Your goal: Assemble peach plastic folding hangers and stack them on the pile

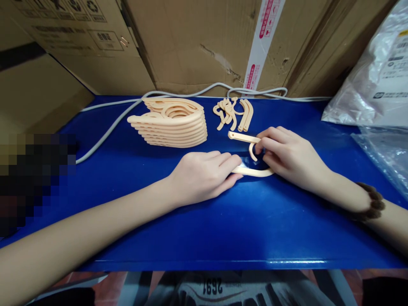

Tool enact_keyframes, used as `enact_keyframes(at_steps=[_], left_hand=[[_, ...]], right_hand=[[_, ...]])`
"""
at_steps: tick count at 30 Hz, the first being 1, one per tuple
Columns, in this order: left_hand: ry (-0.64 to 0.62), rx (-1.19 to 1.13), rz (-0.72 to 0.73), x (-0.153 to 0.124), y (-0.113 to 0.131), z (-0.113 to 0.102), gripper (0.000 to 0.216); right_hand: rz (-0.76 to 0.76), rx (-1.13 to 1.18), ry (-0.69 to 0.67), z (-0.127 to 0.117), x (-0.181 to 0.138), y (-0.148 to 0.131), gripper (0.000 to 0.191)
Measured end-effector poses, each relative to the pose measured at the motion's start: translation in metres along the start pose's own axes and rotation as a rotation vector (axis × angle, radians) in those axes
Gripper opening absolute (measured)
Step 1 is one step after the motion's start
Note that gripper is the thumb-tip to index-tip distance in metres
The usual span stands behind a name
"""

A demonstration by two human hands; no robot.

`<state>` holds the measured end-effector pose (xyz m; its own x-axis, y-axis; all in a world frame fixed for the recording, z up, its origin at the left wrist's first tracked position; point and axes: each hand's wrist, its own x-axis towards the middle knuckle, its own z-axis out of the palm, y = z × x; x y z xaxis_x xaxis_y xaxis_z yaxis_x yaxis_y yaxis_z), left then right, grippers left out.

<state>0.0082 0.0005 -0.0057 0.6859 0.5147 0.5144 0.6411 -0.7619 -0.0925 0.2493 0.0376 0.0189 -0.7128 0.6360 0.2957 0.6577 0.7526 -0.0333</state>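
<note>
Low over the table, my left hand (210, 176) pinches one end of a cream plastic hanger arm (255, 172). My right hand (285, 155) is closed around the other end of that arm. A straight cream arm piece with a hole at its tip (244, 137) and a small curved hook (252, 152) stick out from the right fingers. How these pieces join is hidden by the fingers. Beyond my left hand stands a neat stack of cream folding hangers (174, 127). Loose hooks (227, 111) and loose arm pieces (246, 114) lie beyond my right hand.
A blue table (204, 229) carries everything. Cardboard boxes (197, 46) line its back edge, with a white cable (188, 94) running in front of them. Clear plastic bags (366, 89) lie at the right. A dark, pixelated area covers the left edge.
</note>
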Motion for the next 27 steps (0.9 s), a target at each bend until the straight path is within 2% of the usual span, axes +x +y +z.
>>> enact_keyframes(at_steps=[7,18,27], left_hand=[[-0.04,0.009,-0.056,0.001,-0.003,0.002,0.019],[-0.087,0.049,-0.035,0.0,-0.005,0.003,0.02],[-0.155,0.042,-0.015,0.001,-0.007,0.005,0.024]], right_hand=[[-0.045,-0.132,0.016,0.006,-0.001,0.009,0.02],[-0.029,-0.16,-0.013,0.006,0.0,0.015,0.02],[-0.056,-0.136,0.013,0.007,0.0,0.018,0.022]])
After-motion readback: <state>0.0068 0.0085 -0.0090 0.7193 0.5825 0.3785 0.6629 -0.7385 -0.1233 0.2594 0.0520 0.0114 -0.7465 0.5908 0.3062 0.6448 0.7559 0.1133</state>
